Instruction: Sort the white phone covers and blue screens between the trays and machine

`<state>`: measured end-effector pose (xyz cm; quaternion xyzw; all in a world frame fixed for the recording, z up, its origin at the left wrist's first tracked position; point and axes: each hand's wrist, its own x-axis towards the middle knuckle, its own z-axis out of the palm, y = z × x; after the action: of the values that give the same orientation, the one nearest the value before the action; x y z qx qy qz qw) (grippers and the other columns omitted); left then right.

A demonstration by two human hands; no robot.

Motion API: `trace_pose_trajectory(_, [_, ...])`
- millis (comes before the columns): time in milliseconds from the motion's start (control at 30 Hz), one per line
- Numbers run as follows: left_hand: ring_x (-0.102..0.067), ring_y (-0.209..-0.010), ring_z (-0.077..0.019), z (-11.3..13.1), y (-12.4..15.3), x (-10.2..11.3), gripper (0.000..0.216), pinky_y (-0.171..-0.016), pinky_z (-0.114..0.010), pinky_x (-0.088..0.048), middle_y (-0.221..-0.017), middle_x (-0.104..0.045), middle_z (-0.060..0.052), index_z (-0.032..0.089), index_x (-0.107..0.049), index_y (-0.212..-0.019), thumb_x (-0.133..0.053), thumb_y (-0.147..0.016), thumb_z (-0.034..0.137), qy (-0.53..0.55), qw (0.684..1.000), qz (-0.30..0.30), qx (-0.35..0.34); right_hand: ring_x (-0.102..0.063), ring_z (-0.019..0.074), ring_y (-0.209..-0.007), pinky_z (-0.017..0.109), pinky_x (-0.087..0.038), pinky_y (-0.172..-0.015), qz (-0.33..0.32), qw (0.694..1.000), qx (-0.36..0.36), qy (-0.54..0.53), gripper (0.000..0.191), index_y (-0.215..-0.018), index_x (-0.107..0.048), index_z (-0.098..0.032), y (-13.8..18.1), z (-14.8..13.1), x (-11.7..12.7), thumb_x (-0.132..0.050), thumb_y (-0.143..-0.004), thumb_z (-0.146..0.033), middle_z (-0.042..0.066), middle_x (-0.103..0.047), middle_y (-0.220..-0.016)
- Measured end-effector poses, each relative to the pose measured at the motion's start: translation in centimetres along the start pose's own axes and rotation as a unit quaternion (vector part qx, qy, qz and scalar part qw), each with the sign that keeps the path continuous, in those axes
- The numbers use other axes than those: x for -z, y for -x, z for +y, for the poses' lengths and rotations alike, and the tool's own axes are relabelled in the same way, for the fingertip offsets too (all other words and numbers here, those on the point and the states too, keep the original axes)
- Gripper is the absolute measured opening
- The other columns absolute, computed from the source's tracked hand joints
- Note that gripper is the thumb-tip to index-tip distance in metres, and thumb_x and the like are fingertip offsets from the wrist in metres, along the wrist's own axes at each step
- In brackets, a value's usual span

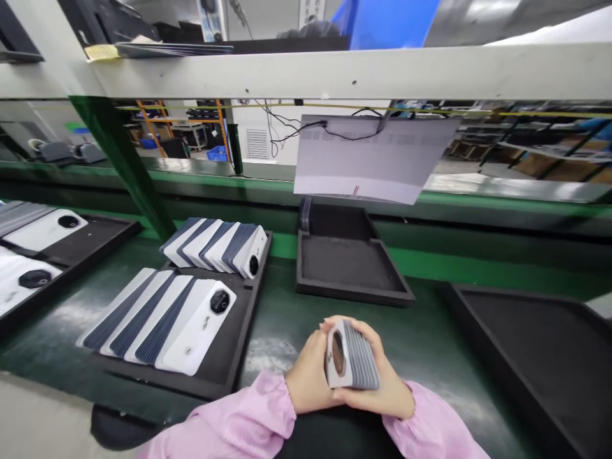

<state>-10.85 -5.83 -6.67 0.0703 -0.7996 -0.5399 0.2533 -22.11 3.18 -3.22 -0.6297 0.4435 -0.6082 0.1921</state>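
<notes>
Between my two hands, low in the middle of the head view, is a stack of thin phone back panels [364, 360], held upright on edge. Its front panel is white with a dark oval camera patch, and the edges behind look grey. My left hand [310, 373] wraps the stack's left side. On the right side my right hand [385, 376] closes round it, fingers over the top and thumb below. To the left, fanned rows of similar white panels [198, 331] lie in a black tray [234, 357], their dark blue-grey edges showing.
Another black tray [95, 245] with white panels stands at far left. Black trays [349, 268] sit behind my hands and at right [540, 344]. A green post [122, 162] rises at left. A pale hanging board [373, 159] and a shelf beam [306, 76] cross above the green bench.
</notes>
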Motion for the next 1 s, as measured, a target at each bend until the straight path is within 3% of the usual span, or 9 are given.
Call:
trace_pose_trajectory(200, [-0.048,-0.112,-0.0298,0.0,1.1,-0.1,0.086,-0.102,-0.046,-0.036,-0.121,-0.049,-0.016,0.013,-0.035,-0.131,-0.074,-0.058,0.034,-0.044,0.999,0.007,-0.009,-0.04,0.0281,-0.123,0.044,-0.041,-0.099,0.038,0.996,-0.032,0.078,0.086,-0.147,-0.007,-0.021,3.4,0.7,-0.5,-0.064,-0.085,-0.042,0.017,-0.034,-0.134])
trace_pose_trajectory(300, [-0.049,-0.112,-0.0315,0.1,1.3,-0.2,0.089,-0.101,-0.047,-0.038,-0.121,-0.05,-0.017,0.011,-0.036,-0.131,-0.075,-0.055,0.035,-0.041,0.999,-0.009,0.002,-0.043,0.0318,-0.119,0.051,-0.042,-0.096,0.039,0.991,-0.082,0.096,0.09,-0.148,-0.004,-0.02,4.3,1.0,-0.3,-0.064,-0.084,-0.042,0.018,-0.037,-0.132])
trace_pose_trajectory(433, [-0.049,-0.112,-0.0343,-0.1,1.3,-0.5,0.094,-0.101,-0.048,-0.037,-0.121,-0.05,-0.021,0.005,-0.037,-0.131,-0.074,-0.05,0.034,-0.046,0.999,0.009,0.001,-0.045,0.033,-0.117,0.051,-0.044,-0.093,0.039,0.99,-0.083,0.104,0.089,-0.148,-0.005,-0.021,3.9,0.4,-0.1,-0.064,-0.083,-0.039,0.018,-0.04,-0.129])
trace_pose_trajectory(600, [-0.05,-0.11,-0.0337,0.4,0.9,-0.6,0.08,-0.099,-0.047,-0.039,-0.118,-0.052,-0.019,0.007,-0.043,-0.123,-0.073,-0.056,0.037,-0.058,0.998,-0.035,0.017,-0.045,0.0308,-0.118,0.053,-0.037,-0.1,0.015,0.995,-0.081,0.049,0.097,-0.147,0.003,-0.025,2.8,-0.8,0.1,-0.068,-0.081,-0.029,0.016,-0.041,-0.128])
trace_pose_trajectory(700, [-0.048,-0.113,-0.034,0.7,0.8,-0.5,0.084,-0.1,-0.047,-0.037,-0.122,-0.049,-0.02,0.008,-0.04,-0.128,-0.073,-0.056,0.035,-0.042,0.999,-0.027,0.009,-0.045,0.0289,-0.119,0.044,-0.042,-0.098,0.022,0.994,-0.101,0.034,0.099,-0.147,0.004,-0.018,2.8,-0.6,0.0,-0.069,-0.081,-0.031,0.018,-0.04,-0.128])
trace_pose_trajectory(767, [-0.048,-0.113,-0.0326,0.6,0.9,-0.4,0.087,-0.1,-0.046,-0.037,-0.123,-0.049,-0.018,0.01,-0.038,-0.129,-0.074,-0.053,0.033,-0.02,1.0,-0.018,0.007,-0.046,0.0292,-0.118,0.04,-0.046,-0.095,0.014,0.993,-0.115,0.032,0.098,-0.147,0.002,-0.014,3.0,-0.1,-0.3,-0.068,-0.081,-0.034,0.02,-0.039,-0.129])
trace_pose_trajectory(867, [-0.049,-0.111,-0.0304,0.6,0.9,-0.2,0.081,-0.099,-0.044,-0.038,-0.119,-0.05,-0.015,0.012,-0.04,-0.126,-0.073,-0.053,0.025,-0.017,1.0,-0.003,-0.011,-0.045,0.0312,-0.118,0.045,-0.044,-0.096,-0.004,0.993,-0.108,0.038,0.098,-0.147,0.001,-0.018,2.8,0.7,-0.7,-0.068,-0.081,-0.042,0.02,-0.039,-0.129])
trace_pose_trajectory(1000, [-0.053,-0.1,-0.0265,1.3,0.7,0.1,0.069,-0.091,-0.04,-0.044,-0.107,-0.053,-0.01,0.016,-0.047,-0.116,-0.075,-0.054,0.024,-0.015,1.0,0.004,0.024,-0.04,0.0345,-0.121,0.048,-0.04,-0.099,-0.036,0.994,-0.099,0.025,0.107,-0.147,0.001,-0.023,1.5,-0.1,0.9,-0.056,-0.074,-0.077,0.018,-0.031,-0.136])
